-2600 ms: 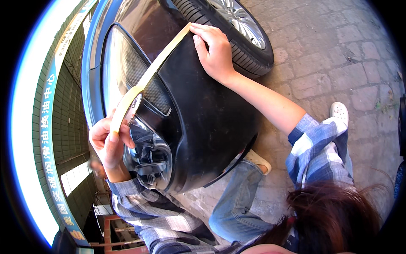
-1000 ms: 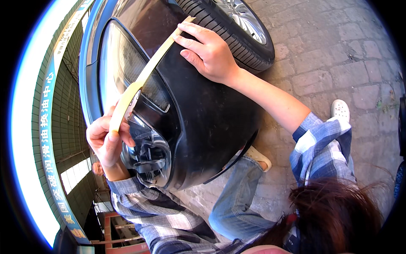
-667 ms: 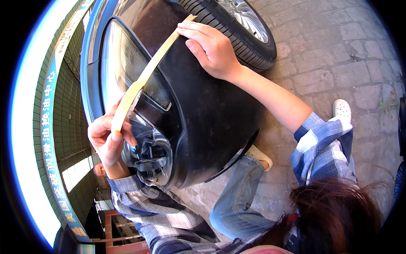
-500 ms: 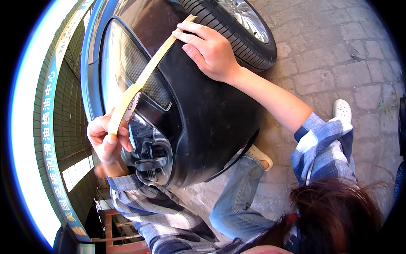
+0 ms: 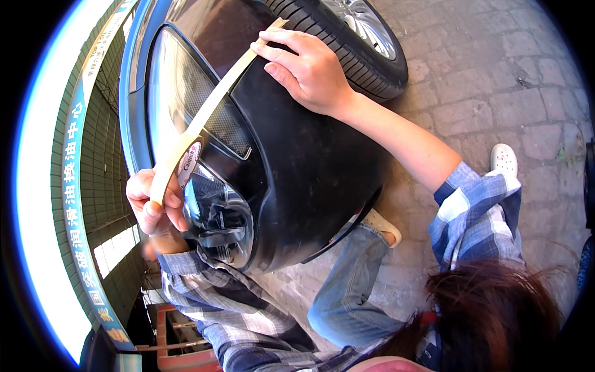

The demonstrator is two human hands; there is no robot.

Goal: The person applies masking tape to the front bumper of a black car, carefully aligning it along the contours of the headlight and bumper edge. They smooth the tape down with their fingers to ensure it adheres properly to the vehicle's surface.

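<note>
Over headlight (image 5: 180,80) edge: tape (image 5: 214,104) between hands (image 5: 313,73); paving (image 5: 465,118) rightward.

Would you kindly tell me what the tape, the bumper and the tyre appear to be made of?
Tape: probably matte paper, given its dull pale-yellow surface and ragged end.
Bumper: likely plastic, black with a soft sheen and faint marks; the look leaves this open.
Tyre: apparently rubber, matte black with grooved tread.
</note>
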